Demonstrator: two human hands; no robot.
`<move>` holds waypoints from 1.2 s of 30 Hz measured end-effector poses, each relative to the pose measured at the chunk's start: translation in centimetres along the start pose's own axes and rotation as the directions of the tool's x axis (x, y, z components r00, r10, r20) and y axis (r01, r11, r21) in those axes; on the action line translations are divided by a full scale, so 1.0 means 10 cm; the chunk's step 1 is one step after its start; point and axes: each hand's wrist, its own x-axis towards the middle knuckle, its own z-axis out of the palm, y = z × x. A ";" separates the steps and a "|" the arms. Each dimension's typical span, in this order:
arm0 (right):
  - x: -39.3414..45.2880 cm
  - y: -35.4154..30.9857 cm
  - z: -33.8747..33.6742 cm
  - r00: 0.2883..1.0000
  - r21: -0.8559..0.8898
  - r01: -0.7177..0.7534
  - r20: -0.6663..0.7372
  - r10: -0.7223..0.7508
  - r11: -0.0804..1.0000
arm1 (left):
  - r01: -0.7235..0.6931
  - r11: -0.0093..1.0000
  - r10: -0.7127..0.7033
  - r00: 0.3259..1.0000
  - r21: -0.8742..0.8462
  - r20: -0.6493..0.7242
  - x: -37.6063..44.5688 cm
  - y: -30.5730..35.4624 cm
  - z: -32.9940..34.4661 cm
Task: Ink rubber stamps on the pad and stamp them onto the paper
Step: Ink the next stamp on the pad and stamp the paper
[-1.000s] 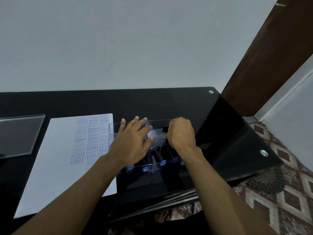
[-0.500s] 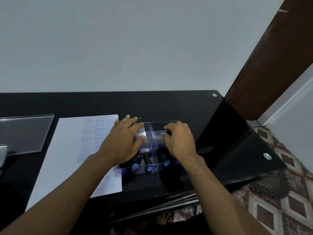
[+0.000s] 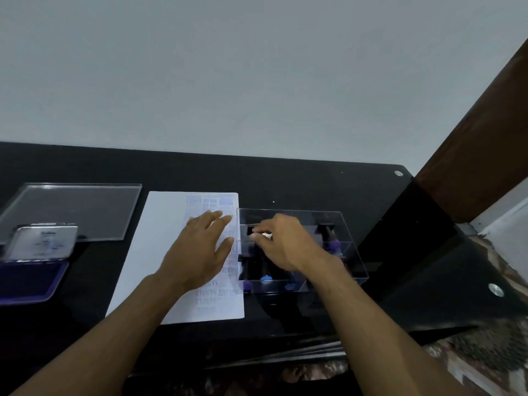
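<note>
A white paper sheet [image 3: 160, 247] lies on the black table, its right strip covered in blue stamped words. My left hand [image 3: 200, 250] rests flat on that strip, fingers spread, holding nothing. To the right of the sheet stands a clear plastic box [image 3: 350, 252] holding several dark rubber stamps with blue and purple knobs [image 3: 265, 278]. My right hand [image 3: 285, 244] is inside the box at its far left part, fingertips pinched on a small dark stamp with a pale face [image 3: 265, 235]. An open ink pad [image 3: 28, 281] with blue ink sits at the far left.
The ink pad's metal lid [image 3: 43, 241] stands tilted up behind the pad. A clear flat box lid [image 3: 74, 210] lies behind it. The glass table's right edge [image 3: 428, 252] drops to a patterned floor [image 3: 485, 338]. A brown door frame [image 3: 471, 167] rises at the right.
My left hand has moved off the box onto the paper. My right hand has reached deeper into the box and pinched a stamp. The view has swung left, showing the ink pad.
</note>
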 end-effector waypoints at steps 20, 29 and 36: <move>0.03 -0.01 0.11 0.993 0.158 -0.072 -0.085 0.087 0.985 | -0.030 0.991 0.030 1.000 0.132 0.005 0.02 -0.26 0.31; -0.05 0.00 0.18 0.940 0.171 -0.090 -0.312 0.140 0.981 | -0.039 0.990 0.038 0.999 0.134 0.005 0.01 -0.26 0.31; -0.08 -0.04 0.15 0.927 0.148 -0.083 -0.352 0.131 0.986 | -0.021 0.993 0.019 1.000 0.119 0.022 0.02 -0.23 0.28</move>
